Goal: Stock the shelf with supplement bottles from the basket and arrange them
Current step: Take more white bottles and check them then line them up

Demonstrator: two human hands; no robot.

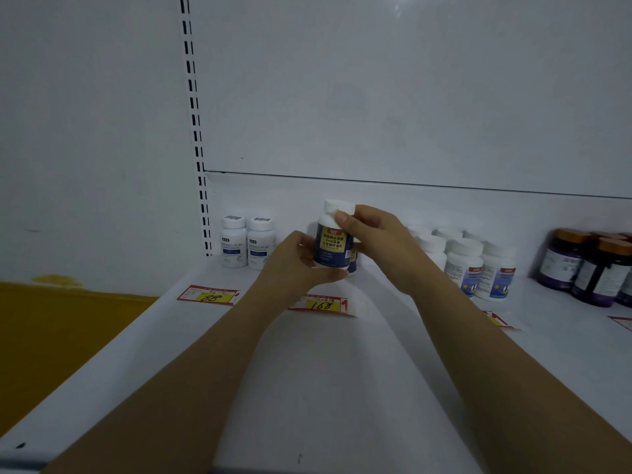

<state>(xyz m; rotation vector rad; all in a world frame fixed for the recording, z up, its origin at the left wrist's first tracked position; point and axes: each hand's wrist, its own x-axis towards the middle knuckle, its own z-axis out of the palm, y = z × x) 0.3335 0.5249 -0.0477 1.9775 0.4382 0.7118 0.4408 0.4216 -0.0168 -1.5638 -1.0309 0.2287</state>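
A white-capped supplement bottle with a dark blue and yellow label [334,242] is held upright just above the white shelf [307,371], near its back. My left hand [297,261] cups the bottle's lower left side and base. My right hand [372,241] grips its cap and right side, thumb on the cap. A second dark-labelled bottle [353,260] shows partly behind it. The basket is out of view.
Two white bottles [248,246] stand at the back left by the slotted upright. A cluster of white bottles [475,265] stands to the right, dark purple jars [588,268] farther right. Price tags "88" [209,295] and "168" [321,304] lie on the shelf.
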